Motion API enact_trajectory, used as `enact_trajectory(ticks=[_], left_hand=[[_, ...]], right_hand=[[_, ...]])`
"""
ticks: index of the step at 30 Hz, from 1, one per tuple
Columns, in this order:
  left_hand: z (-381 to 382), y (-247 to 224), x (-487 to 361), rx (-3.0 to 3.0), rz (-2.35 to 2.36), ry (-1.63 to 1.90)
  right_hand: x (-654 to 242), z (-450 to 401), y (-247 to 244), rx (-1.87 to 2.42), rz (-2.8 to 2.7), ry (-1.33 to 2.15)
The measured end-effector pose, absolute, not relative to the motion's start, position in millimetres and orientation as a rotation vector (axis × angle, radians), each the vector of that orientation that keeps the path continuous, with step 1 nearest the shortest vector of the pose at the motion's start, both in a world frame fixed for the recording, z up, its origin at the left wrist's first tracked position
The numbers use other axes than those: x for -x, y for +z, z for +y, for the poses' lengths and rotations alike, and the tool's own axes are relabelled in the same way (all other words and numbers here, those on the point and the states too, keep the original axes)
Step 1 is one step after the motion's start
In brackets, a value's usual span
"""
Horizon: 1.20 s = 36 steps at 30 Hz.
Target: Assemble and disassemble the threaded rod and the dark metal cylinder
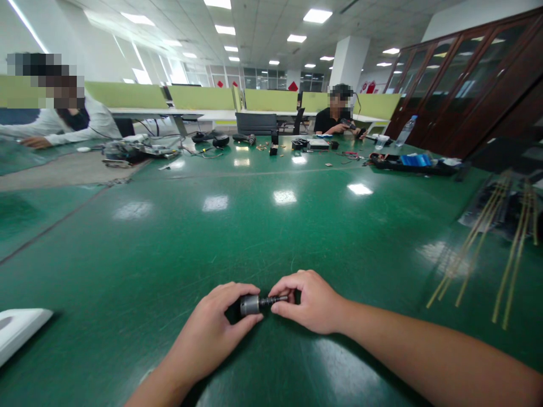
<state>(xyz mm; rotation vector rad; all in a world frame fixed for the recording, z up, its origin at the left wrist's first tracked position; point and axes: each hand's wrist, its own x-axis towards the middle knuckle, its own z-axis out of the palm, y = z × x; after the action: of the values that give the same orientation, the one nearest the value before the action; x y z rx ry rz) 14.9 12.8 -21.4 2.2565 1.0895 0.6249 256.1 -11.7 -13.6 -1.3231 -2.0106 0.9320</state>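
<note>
A small metal cylinder part (250, 305) with a dark end and a thin ribbed shaft (268, 302) lies level, low in the middle of the view. My left hand (216, 322) is wrapped round the cylinder from the left, its thumb and fingers on either side. From the right, my right hand (311, 301) pinches the free end of the shaft between thumb and fingers. Both hands are close together over the green table (237, 243).
A white object (21, 330) sits at the left edge. Thin yellowish sticks (479, 237) stick out at the right. Tools, electronics and a water bottle (406, 131) line the far side, where two people sit.
</note>
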Motion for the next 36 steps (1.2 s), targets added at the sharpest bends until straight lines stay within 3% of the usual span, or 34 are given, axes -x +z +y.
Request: enact_trajectory(ticks=[36], left_hand=[[11.7, -18.9, -16.0, -2.245, 1.084, 0.605]], right_hand=[[-254.7, -12.2, -12.2, 1.32, -2.026, 0.923]])
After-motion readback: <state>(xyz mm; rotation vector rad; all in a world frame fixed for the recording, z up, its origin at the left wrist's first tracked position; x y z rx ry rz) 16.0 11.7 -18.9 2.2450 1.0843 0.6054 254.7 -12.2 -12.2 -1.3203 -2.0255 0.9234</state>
